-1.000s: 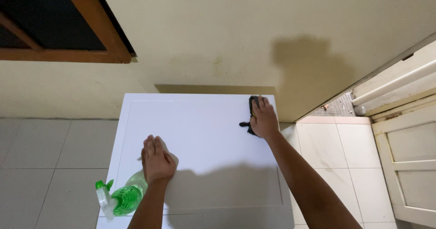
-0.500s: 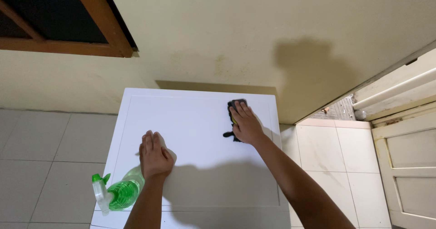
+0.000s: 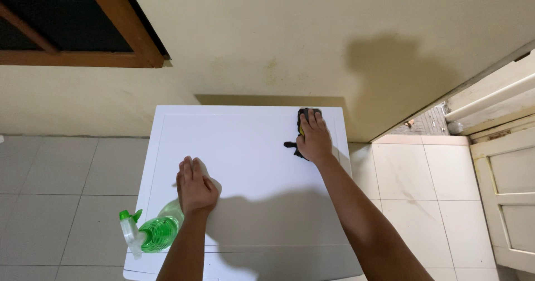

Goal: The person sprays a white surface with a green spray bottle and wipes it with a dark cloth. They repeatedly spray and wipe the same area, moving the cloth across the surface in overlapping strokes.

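Near the far right corner of the white table [image 3: 245, 142], the right hand [image 3: 314, 139] lies palm down on a dark cloth [image 3: 304, 115], fingers stretched together and pressing it flat against the surface; the grip here is a flat press, not a closed fist, with the cloth showing beyond the fingertips and a small dark tail of it sticking out at the left of the hand. The cloth sits just inside the raised border line that runs around the table top, close to the back edge by the wall. Toward the near left part of the top, the left hand [image 3: 195, 186] rests palm down on the bare white surface, fingers together and pointing away from the person, holding nothing. Just beside its wrist, at the near left corner, a green spray bottle [image 3: 156, 232] lies on its side with its pale trigger head pointing toward the table's left edge; the hand does not touch it as far as can be seen. The shadows of both forearms fall across the near half of the top. Around the table is a floor of pale tiles [image 3: 61, 175], behind it a cream wall [image 3: 267, 41] with a dark stain at the right, a wooden window frame [image 3: 125, 22] at the upper left, and a cream panelled door [image 3: 510, 186] at the right.
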